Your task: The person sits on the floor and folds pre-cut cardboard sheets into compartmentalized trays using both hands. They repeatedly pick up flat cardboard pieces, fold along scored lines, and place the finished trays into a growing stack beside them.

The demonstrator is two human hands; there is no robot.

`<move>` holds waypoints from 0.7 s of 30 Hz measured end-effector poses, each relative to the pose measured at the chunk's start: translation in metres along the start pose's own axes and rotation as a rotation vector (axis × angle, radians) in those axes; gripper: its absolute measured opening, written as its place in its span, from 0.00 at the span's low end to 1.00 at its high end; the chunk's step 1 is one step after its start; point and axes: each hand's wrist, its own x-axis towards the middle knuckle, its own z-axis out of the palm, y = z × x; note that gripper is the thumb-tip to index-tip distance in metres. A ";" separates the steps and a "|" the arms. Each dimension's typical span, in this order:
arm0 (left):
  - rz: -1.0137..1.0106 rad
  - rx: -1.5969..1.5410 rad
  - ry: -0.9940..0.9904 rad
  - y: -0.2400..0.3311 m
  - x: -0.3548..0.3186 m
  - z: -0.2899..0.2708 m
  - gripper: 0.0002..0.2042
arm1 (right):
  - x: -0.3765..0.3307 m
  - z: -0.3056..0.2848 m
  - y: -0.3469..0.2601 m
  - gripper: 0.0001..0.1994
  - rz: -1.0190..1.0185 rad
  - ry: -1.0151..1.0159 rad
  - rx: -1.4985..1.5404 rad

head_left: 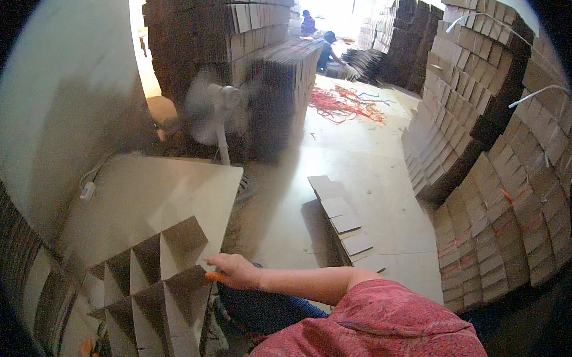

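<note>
A cardboard divider grid (159, 249) with several open cells stands at the near left on a pale tabletop. At the grid's right edge my right hand (234, 271) is closed, its fingertips pinching the cardboard there. Orange coverings show on the fingers of this hand. Of my left hand (88, 352), only a small part with orange on the fingers appears at the grid's lower left. The grid and the dim corner hide the rest of it.
A spinning fan (222, 104) stands beyond the pale table (156, 178). Cardboard strips (342, 214) lie in a row ahead of me. Tall cardboard stacks (478, 91) line the right. Red straps (345, 104) litter the floor near two other people (328, 51).
</note>
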 end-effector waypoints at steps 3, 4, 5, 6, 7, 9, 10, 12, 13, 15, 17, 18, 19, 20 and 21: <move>0.108 0.256 -0.038 0.001 0.000 -0.002 0.17 | 0.005 0.003 0.008 0.16 -0.025 -0.132 -0.002; 0.145 0.355 -0.058 0.005 -0.001 -0.003 0.17 | 0.002 0.001 0.008 0.13 -0.094 -0.060 0.084; 0.175 0.460 -0.077 0.007 -0.004 -0.004 0.17 | 0.005 -0.002 0.005 0.13 -0.099 -0.091 0.055; 0.184 0.435 -0.076 0.003 -0.004 -0.004 0.16 | 0.008 -0.004 0.003 0.13 -0.103 -0.123 0.026; 0.193 0.411 -0.074 -0.007 0.000 -0.004 0.16 | 0.008 -0.005 0.003 0.13 -0.107 -0.155 -0.004; 0.213 0.361 -0.067 -0.029 0.006 -0.007 0.16 | 0.010 0.002 0.010 0.13 -0.127 -0.174 0.015; 0.223 0.336 -0.062 -0.040 0.008 -0.009 0.16 | 0.011 0.004 0.013 0.13 -0.137 -0.184 0.024; 0.251 0.384 -0.058 -0.028 0.007 -0.008 0.16 | 0.010 0.000 0.009 0.13 -0.089 -0.177 -0.015; 0.264 0.455 -0.054 -0.023 0.004 -0.009 0.16 | 0.009 -0.002 0.008 0.14 -0.064 -0.174 -0.034; 0.196 0.516 -0.026 -0.007 -0.002 -0.014 0.16 | 0.007 -0.003 0.008 0.15 -0.006 -0.180 -0.037; 0.039 0.492 0.005 0.003 -0.006 -0.018 0.16 | 0.004 -0.006 0.004 0.15 0.000 -0.093 0.016; 0.059 0.500 0.064 0.011 -0.011 -0.024 0.16 | 0.003 -0.010 -0.001 0.16 -0.022 -0.003 0.071; 0.083 0.505 0.119 0.023 -0.018 -0.027 0.17 | 0.000 -0.013 -0.004 0.16 -0.043 0.089 0.120; 0.109 0.508 0.174 0.039 -0.026 -0.028 0.17 | -0.004 -0.012 -0.001 0.15 -0.028 0.148 0.134; 0.200 0.187 0.199 0.062 -0.039 -0.027 0.18 | -0.006 -0.012 -0.005 0.14 -0.033 0.214 0.158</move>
